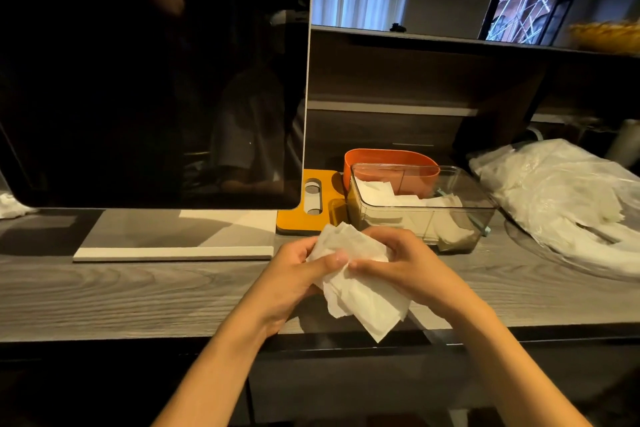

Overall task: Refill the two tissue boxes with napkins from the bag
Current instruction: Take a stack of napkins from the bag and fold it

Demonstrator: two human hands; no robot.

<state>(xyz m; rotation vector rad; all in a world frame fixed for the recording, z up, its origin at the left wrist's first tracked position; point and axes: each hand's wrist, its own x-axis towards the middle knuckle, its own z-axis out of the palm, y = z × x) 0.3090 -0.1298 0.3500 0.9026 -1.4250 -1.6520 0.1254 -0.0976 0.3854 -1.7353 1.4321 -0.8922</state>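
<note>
Both hands (349, 265) pinch a loose napkin wad (356, 282) over the tabletop (138, 291) — sheets could slip free short of the clear box (420, 206).

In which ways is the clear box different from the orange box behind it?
The clear box has see-through walls, so the white napkins inside it show; the orange box is opaque, and what it holds cannot be seen. The clear box has straight sides and stands nearer the person; the orange box has a rounded end and stands behind it, partly hidden. Both are open at the top and stand on the counter.
</note>
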